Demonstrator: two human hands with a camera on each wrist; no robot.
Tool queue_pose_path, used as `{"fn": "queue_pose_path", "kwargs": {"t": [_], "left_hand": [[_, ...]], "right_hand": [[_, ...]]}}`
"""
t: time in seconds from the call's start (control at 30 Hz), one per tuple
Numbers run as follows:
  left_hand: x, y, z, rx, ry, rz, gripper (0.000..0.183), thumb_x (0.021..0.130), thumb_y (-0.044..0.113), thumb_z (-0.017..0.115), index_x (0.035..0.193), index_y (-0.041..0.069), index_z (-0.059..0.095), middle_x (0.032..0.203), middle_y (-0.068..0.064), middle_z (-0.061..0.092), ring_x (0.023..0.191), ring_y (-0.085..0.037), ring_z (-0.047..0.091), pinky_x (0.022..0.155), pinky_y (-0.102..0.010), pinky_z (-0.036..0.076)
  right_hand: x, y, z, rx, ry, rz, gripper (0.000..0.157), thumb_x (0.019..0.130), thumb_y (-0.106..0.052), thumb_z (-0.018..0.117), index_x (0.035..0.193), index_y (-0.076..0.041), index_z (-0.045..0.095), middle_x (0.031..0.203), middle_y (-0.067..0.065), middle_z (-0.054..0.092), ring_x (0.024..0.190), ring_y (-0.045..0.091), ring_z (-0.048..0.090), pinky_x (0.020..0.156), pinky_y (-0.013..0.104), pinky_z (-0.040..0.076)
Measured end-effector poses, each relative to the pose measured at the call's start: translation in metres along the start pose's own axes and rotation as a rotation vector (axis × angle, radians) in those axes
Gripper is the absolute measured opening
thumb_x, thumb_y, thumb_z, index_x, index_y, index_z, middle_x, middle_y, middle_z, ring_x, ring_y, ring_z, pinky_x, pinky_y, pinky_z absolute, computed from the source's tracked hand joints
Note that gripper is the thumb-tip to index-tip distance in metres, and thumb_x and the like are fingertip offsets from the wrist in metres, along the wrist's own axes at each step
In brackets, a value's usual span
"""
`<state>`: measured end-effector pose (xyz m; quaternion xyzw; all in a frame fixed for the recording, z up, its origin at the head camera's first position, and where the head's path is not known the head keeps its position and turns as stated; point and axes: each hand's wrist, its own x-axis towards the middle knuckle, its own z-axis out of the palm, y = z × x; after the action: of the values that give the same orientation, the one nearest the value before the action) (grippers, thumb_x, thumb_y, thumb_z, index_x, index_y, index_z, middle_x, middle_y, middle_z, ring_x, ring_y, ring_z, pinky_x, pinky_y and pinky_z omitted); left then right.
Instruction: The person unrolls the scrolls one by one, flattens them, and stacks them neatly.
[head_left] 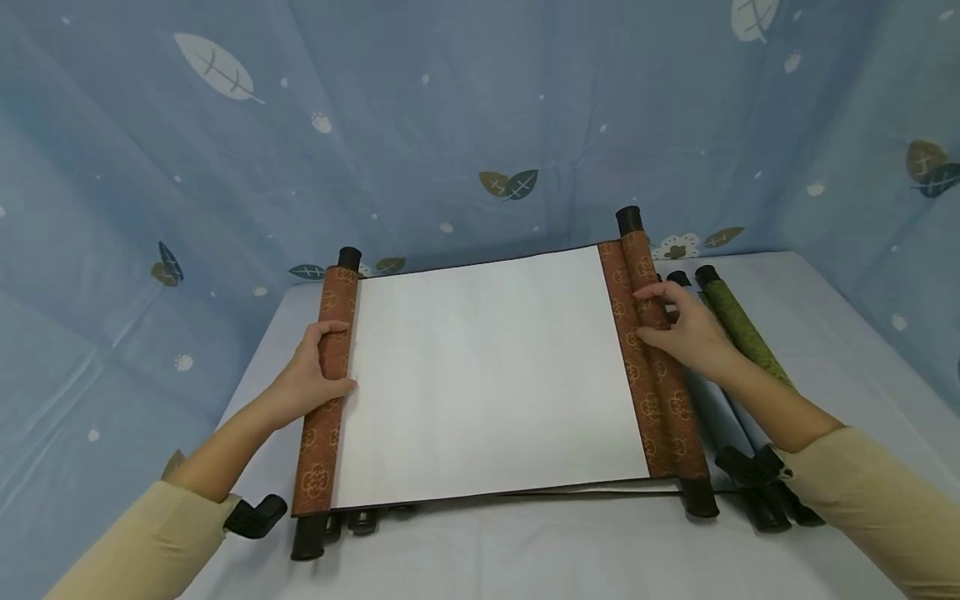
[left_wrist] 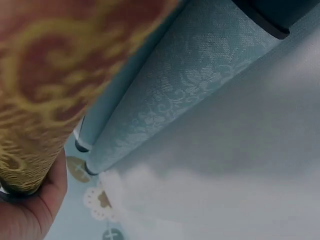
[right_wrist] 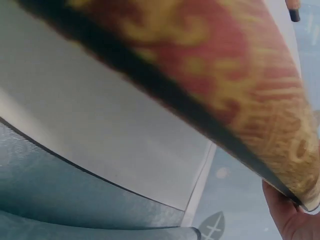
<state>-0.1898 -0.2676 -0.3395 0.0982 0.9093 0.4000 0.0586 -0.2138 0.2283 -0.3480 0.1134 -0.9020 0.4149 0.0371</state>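
Observation:
A hanging scroll (head_left: 487, 375) is spread wide between the two hands, its white paper facing up and its orange-brown flowered ends wound on black-capped rollers. My left hand (head_left: 307, 383) grips the left roller (head_left: 318, 467), thumb toward the paper. At the other side my right hand (head_left: 690, 333) pinches the right roller (head_left: 678, 408) between thumb and fingers. Both wrist views show the roller's red-and-gold cloth close up, with part of the left hand (left_wrist: 37, 210) and of the right hand (right_wrist: 295, 220) at its far end. The scroll overlaps another one with light blue cloth (left_wrist: 165, 95) beneath.
Light blue rolls (head_left: 712, 408) with black end caps lie at the right, partly under the held scroll. Beside them a green roll (head_left: 742, 325) slants behind the right forearm. A white cloth (head_left: 525, 558) covers the table, and a blue leaf-patterned curtain (head_left: 450, 108) hangs behind.

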Motion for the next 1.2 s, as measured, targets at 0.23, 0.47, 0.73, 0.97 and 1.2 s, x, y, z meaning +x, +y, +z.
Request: {"fn": "queue_pose_path", "kwargs": {"t": [0.23, 0.47, 0.73, 0.97, 1.2], "left_hand": [[0.001, 0.002, -0.004, 0.059, -0.005, 0.014, 0.071, 0.08, -0.005, 0.054, 0.143, 0.0, 0.022, 0.143, -0.03, 0.022, 0.115, -0.039, 0.033, 0.077, -0.043, 0.035], [0.0, -0.003, -0.008, 0.107, -0.012, -0.021, 0.082, 0.079, 0.011, 0.076, 0.144, 0.003, 0.026, 0.143, -0.031, 0.024, 0.127, -0.049, 0.028, 0.091, -0.062, 0.035], [0.0, -0.005, -0.015, 0.178, 0.016, -0.023, 0.078, 0.082, 0.001, 0.058, 0.147, 0.006, 0.016, 0.138, -0.038, 0.022, 0.112, -0.047, 0.035, 0.074, -0.053, 0.04], [-0.003, -0.007, -0.021, 0.102, 0.005, -0.051, 0.076, 0.088, 0.002, 0.048, 0.149, 0.005, 0.003, 0.146, -0.038, 0.006, 0.13, -0.049, 0.018, 0.086, -0.059, 0.03], [-0.002, -0.007, -0.022, 0.125, 0.022, -0.069, 0.091, 0.084, 0.007, 0.067, 0.148, 0.004, 0.002, 0.149, -0.036, 0.005, 0.129, -0.057, 0.021, 0.092, -0.066, 0.032]], "right_hand": [[-0.004, -0.001, -0.006, 0.01, 0.026, 0.07, 0.049, 0.087, -0.002, 0.06, 0.134, -0.004, 0.043, 0.133, 0.025, 0.04, 0.088, 0.034, 0.051, 0.061, 0.035, 0.043], [-0.003, -0.002, -0.006, -0.018, 0.039, 0.015, 0.048, 0.087, -0.002, 0.06, 0.132, -0.003, 0.043, 0.133, 0.026, 0.041, 0.083, 0.034, 0.055, 0.06, 0.035, 0.044], [-0.005, -0.003, -0.008, -0.014, 0.04, 0.034, 0.048, 0.087, -0.002, 0.06, 0.132, -0.003, 0.044, 0.136, 0.026, 0.038, 0.102, 0.042, 0.05, 0.069, 0.043, 0.045], [-0.006, -0.001, -0.01, 0.004, 0.042, 0.029, 0.047, 0.087, -0.002, 0.059, 0.132, -0.001, 0.042, 0.133, 0.027, 0.04, 0.1, 0.043, 0.053, 0.068, 0.043, 0.047], [-0.007, -0.003, -0.013, -0.001, 0.055, 0.019, 0.048, 0.087, 0.0, 0.058, 0.132, 0.0, 0.041, 0.133, 0.028, 0.039, 0.098, 0.041, 0.052, 0.066, 0.037, 0.046]]}}
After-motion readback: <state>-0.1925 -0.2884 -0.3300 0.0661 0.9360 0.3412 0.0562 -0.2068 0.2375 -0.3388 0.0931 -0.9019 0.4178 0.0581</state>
